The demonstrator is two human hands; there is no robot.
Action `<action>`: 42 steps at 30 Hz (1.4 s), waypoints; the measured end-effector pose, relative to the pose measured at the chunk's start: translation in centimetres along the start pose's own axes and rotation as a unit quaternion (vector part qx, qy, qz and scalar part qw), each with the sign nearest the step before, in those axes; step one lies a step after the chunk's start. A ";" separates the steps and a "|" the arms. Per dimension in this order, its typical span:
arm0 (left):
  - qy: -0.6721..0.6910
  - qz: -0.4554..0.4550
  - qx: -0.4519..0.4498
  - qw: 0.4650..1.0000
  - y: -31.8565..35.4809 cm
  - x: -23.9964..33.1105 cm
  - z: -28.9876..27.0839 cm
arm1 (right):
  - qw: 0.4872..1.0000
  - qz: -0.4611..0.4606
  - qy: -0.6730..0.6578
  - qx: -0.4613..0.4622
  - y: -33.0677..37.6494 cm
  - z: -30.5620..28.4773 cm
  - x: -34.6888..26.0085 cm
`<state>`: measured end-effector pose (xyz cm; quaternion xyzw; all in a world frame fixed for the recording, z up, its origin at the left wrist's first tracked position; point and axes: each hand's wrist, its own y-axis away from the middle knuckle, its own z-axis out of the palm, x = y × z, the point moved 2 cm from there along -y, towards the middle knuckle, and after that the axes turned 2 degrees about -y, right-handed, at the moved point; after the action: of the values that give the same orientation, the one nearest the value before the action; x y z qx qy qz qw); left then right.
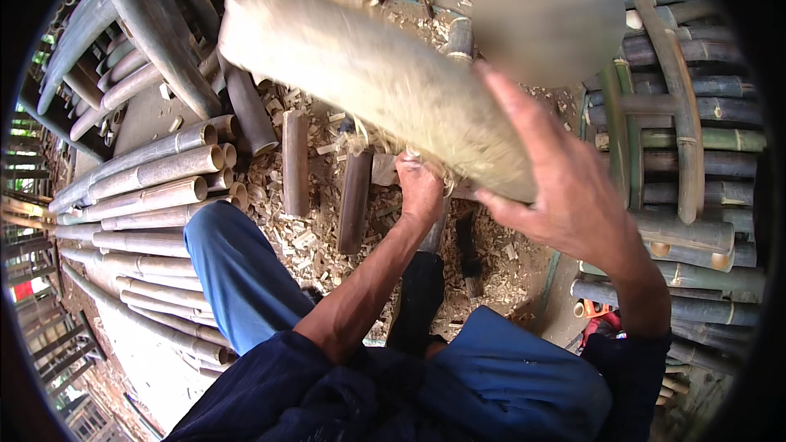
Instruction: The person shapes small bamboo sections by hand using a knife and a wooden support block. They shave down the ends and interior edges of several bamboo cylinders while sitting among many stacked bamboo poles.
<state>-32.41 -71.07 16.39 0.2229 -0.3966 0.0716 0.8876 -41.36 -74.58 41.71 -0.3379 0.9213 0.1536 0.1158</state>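
Note:
My right hand [573,188] grips the near end of a thick, pale length of wood [368,74], its fingers and thumb on either side. The piece is raised and slants up to the far left, smeared by motion. Below its near edge my left hand [422,188] is closed in a fist, with pale fibres beside it. What the fist holds is mostly covered by the wood above. Short bamboo pieces, one brown [295,164] and one darker [354,200], lie left of my left hand among the chips.
Bamboo poles [155,188] are stacked at the left, and dark poles [160,41] lean behind them. More bamboo [704,164] is piled at the right. Wood chips [303,245] litter the ground between my knees. A round blurred patch [548,16] hides part of the far side.

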 end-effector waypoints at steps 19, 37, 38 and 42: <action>-0.202 0.046 -0.128 0.970 1.6 3.7 -2.3 | 0.990 0.106 -0.086 -0.041 1.1 2.0 2.0; -0.129 0.022 -0.083 0.988 -0.8 -4.9 -6.4 | 0.971 0.066 0.056 -0.224 -0.9 1.0 0.5; -0.211 0.032 -0.106 0.971 -0.9 -4.6 -5.9 | 0.970 0.080 0.046 -0.224 -0.8 0.7 0.6; -0.383 0.035 -0.169 0.908 0.1 -3.1 -5.9 | 0.994 -0.008 -0.081 -0.070 0.9 1.2 1.4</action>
<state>-30.52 -68.15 10.67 0.0664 -0.7194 -0.0563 0.6891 -42.85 -74.27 40.31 -0.3386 0.8933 0.2437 0.1675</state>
